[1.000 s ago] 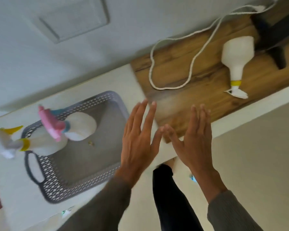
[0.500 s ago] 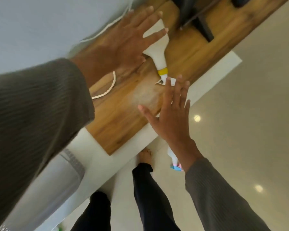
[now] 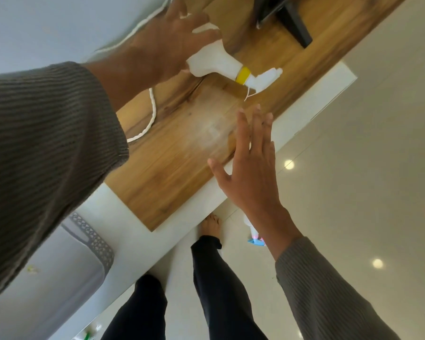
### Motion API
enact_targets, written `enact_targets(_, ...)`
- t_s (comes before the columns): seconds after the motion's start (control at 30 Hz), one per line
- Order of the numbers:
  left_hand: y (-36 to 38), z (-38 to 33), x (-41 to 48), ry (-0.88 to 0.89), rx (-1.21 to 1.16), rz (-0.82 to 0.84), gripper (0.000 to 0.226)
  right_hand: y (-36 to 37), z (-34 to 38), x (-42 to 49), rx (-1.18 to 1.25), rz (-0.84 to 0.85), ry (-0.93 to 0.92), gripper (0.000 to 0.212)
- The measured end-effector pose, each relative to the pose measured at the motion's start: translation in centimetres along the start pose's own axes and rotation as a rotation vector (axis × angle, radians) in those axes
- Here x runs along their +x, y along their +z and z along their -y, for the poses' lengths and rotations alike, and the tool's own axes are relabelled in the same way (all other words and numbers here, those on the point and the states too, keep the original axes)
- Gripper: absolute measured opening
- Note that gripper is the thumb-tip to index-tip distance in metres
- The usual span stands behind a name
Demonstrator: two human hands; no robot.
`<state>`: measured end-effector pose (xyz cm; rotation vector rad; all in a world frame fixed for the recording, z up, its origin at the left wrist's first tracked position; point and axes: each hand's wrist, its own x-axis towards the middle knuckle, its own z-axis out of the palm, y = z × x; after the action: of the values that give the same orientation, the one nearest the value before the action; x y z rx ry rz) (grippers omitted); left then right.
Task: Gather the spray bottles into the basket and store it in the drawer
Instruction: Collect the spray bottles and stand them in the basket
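White spray bottle (image 3: 216,63) with yellow collar lying on wooden top (image 3: 182,153), body under and apparently gripped by left hand (image 3: 167,42); right hand (image 3: 250,177) open, flat, apart nearer the edge; grey basket (image 3: 93,239) lower left.

The left hand (image 3: 167,42) seems to grasp the white spray bottle (image 3: 214,62); the right hand (image 3: 250,177) hovers flat.
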<state>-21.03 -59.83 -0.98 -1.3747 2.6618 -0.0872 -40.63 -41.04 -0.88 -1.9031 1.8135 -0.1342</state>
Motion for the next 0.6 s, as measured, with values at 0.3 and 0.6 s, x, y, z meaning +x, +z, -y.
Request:
enact_targets(0.3, 0.0, -0.6, -12.0, -0.49, -0.407, -0.153, 0.081, 0.7, 5.8, -1.5, 0.449, -0.076, -0.026, 0.075)
enact_targets(0.6, -3.1, -5.4, -32.2, -0.92, -0.672, -0.526, 0.083, 1.7, 20.0, -6.5, 0.938, 0.052, -0.152, 0.057)
